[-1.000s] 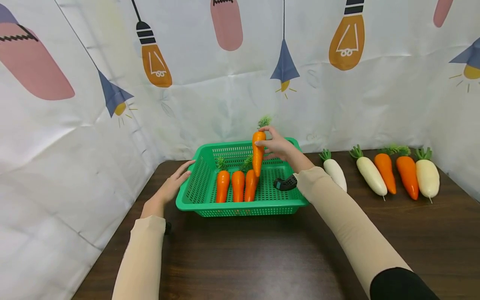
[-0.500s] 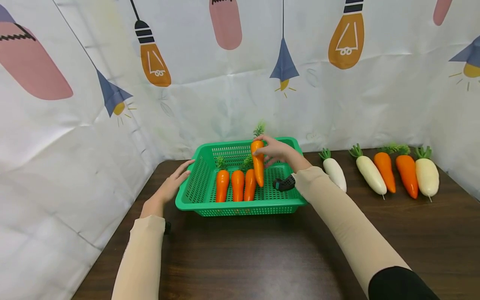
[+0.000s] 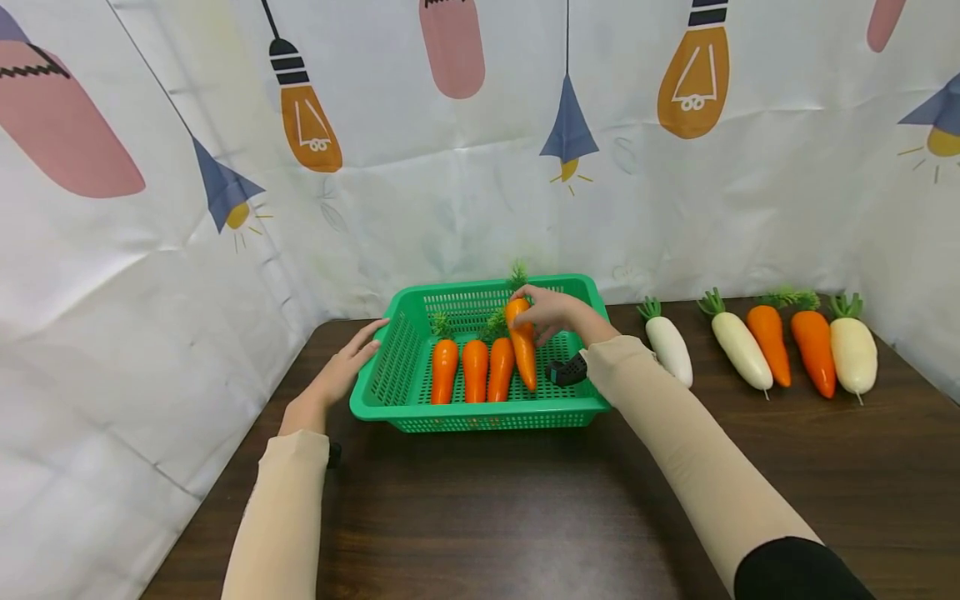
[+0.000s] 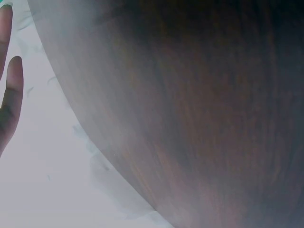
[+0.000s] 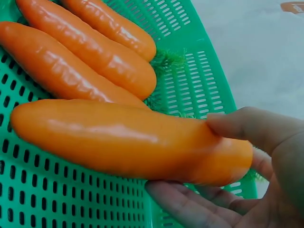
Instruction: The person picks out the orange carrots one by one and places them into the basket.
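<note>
My right hand (image 3: 553,313) grips a carrot (image 3: 522,346) near its leafy top, over the right half of a green plastic basket (image 3: 487,414). In the right wrist view the thumb and fingers (image 5: 190,204) close round the thick end of that carrot (image 5: 128,142), its tip pointing away. Beside it several other carrots lie side by side in the basket, among them one carrot (image 3: 444,372) at the left. My left hand (image 3: 343,371) rests at the basket's left rim with fingers extended. Only two fingers (image 4: 13,90) of it show in the left wrist view.
On the dark wooden table (image 3: 480,508), right of the basket, lie a small white radish (image 3: 670,348), a longer white radish (image 3: 744,350), two carrots (image 3: 813,354) and a thick white radish (image 3: 854,357). A printed cloth (image 3: 465,200) hangs behind and at the left.
My right hand has lowered the carrot into the basket, its tip now further right and nearer the front. My left hand stays at the rim.
</note>
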Demonstrator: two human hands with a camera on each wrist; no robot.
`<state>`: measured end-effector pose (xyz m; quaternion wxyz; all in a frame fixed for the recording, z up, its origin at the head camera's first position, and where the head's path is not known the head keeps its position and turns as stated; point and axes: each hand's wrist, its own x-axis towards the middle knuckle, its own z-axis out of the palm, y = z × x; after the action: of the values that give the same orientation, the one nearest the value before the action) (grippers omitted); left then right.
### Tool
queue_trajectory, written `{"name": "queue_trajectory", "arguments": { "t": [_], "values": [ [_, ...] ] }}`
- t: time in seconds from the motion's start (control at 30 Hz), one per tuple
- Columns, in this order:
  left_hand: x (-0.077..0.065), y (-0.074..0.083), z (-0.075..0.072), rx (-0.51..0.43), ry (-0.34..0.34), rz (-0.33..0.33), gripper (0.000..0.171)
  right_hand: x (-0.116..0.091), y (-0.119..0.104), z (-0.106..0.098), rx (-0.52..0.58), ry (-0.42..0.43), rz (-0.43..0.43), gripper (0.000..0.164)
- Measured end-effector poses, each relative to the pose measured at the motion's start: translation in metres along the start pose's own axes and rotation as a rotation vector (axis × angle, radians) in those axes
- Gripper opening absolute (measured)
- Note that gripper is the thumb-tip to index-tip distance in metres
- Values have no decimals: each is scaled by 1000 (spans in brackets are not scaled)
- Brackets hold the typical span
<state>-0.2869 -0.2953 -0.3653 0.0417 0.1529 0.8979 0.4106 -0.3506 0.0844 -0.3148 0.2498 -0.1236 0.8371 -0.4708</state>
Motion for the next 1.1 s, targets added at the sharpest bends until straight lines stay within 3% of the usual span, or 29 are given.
{"name": "queue_trajectory", "arguments": {
  "t": [0.23,0.5,1.1],
  "values": [
    [0,-1,0,0,1,-5,59,1,5,0,-66,-26,52,57],
    [2,-2,0,-7,-3,-2,59,0,6,1,-154,-111,115,60],
    [3,-4,0,-12,-2,0,60,-1,13,1,-233,-151,141,54]
  ]
}}
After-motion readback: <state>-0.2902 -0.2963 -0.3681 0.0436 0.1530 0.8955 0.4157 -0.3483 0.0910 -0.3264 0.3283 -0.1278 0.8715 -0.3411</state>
